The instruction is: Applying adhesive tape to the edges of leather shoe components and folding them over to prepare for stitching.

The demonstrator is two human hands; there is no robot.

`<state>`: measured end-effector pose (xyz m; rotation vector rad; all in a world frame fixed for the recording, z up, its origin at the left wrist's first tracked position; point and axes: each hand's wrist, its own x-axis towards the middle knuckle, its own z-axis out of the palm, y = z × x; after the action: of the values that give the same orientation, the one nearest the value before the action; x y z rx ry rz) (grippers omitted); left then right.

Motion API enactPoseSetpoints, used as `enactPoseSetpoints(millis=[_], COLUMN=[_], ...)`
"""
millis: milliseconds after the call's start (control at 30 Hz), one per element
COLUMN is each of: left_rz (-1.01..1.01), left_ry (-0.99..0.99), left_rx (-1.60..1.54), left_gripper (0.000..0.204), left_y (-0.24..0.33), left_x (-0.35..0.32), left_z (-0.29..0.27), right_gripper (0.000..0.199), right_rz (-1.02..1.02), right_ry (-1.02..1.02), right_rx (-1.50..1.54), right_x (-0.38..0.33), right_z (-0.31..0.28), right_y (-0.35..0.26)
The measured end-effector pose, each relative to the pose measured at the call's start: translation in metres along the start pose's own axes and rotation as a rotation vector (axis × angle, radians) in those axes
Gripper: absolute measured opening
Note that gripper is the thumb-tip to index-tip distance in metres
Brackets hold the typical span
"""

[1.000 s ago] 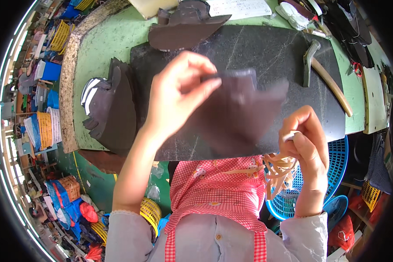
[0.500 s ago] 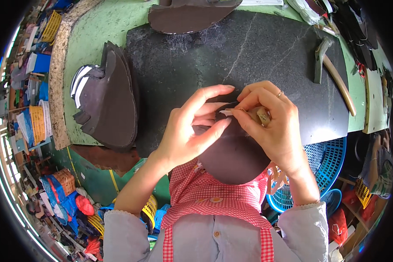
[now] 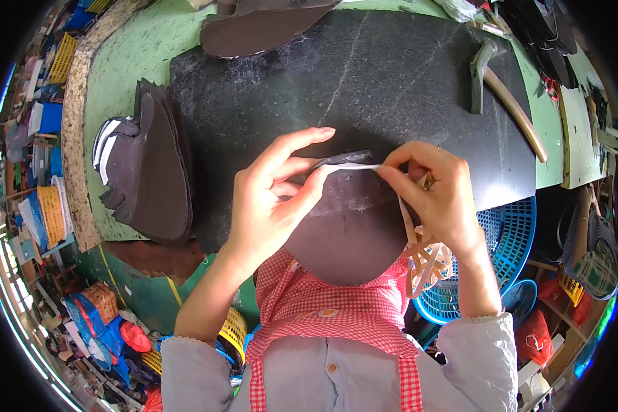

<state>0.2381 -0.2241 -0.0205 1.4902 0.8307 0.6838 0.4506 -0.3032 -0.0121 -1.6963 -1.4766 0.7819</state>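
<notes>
While pinching tape [image 3: 353, 166]: both hands.

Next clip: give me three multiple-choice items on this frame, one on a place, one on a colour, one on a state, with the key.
1. Where does the hammer lie?
A. on the dark slab's far right part
B. in the blue basket
C. on the person's lap

2. What colour is the strip pinched between the hands?
A. red
B. whitish
C. green

3. How is the dark brown piece held?
A. lying untouched on the slab
B. by the left hand and right hand together
C. by one hand only

Key: 1 A, its head and handle rest on the slab near the green bench edge; 2 B, a pale band runs along the piece's top edge; 3 B, both hands' fingers pinch its upper edge.
</notes>
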Motion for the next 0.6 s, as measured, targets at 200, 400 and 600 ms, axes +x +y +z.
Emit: enactPoseSetpoints(millis=[200,400,600], left_rz=[-0.041,0.161,0.22], left_ry=[-0.103,-0.068,0.019], left_rx=[0.052,0.393,0.4], left_gripper=[0.041,0.015,0.015], left_y=[0.006,0.001,0.023], left_x=[0.005,0.013,0.0], left_z=[0.003,0.018,0.015], right_gripper=[0.016,0.017,0.014], right_rz=[0.191,0.17,0.028], right_ry=[0.012,-0.113,0.055], right_rx=[-0.014,0.157,0.369], right_x=[0.001,-0.003,-0.01], right_z=[0.004,-0.002,0.016], right_y=[0.0,0.002,-0.001])
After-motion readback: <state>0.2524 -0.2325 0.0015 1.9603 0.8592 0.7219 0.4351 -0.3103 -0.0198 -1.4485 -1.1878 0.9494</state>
